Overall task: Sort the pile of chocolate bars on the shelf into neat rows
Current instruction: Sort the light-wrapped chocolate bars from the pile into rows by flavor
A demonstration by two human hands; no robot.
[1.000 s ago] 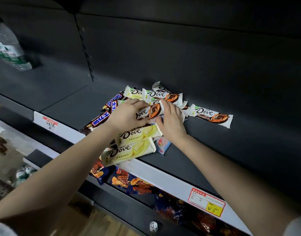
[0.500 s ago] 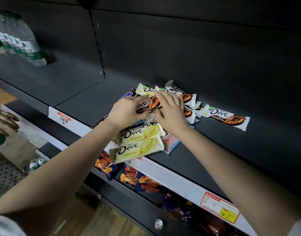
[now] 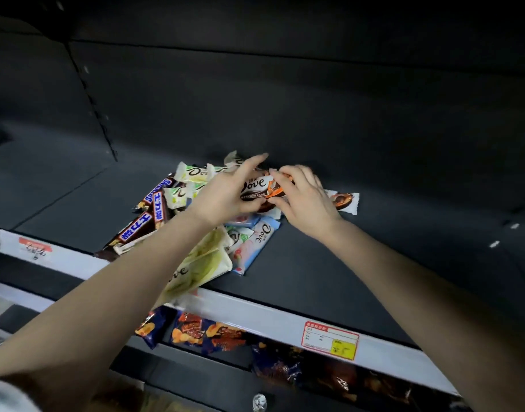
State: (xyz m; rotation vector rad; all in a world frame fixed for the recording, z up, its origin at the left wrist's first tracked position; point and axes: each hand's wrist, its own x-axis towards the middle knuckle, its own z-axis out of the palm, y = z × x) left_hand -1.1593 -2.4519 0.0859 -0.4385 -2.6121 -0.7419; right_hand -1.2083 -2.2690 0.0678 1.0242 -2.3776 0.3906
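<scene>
Brown bar (image 3: 256, 185) held over the back of the pile (image 3: 201, 263) on the shelf (image 3: 344, 263); left hand (image 3: 222, 194) curls round it, right hand (image 3: 306, 200) pinches its orange end. Suggest lifting clear (wrappers look slippery), then laying it right of the pile, beside the lone bar (image 3: 344, 200).

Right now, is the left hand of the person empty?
No, the left hand grips the brown Dove bar, and the right hand pinches its orange end.
</scene>
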